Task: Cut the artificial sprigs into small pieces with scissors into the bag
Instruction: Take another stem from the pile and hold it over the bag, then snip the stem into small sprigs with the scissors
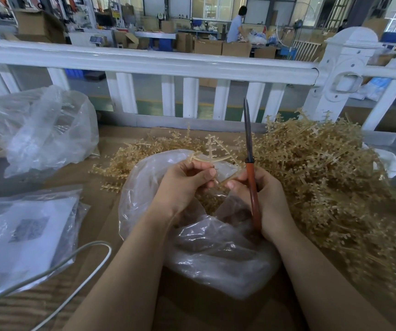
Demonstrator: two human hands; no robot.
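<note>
A clear plastic bag (216,254) lies open in front of me, with tan cut pieces inside it. Over its mouth my left hand (187,185) pinches a tan artificial sprig (212,151) that branches upward. My right hand (263,199) grips the red-orange handles of the scissors (252,187). Their blades are together and point straight up. The right fingertips also touch the sprig's lower stem. A big heap of tan sprigs (323,177) covers the table on the right.
A crumpled clear bag (44,130) sits at the left, and flat bags with printed labels (22,237) lie nearer. A grey cable (73,256) loops across the brown table. A white railing (168,65) runs along the far edge. A person stands far back.
</note>
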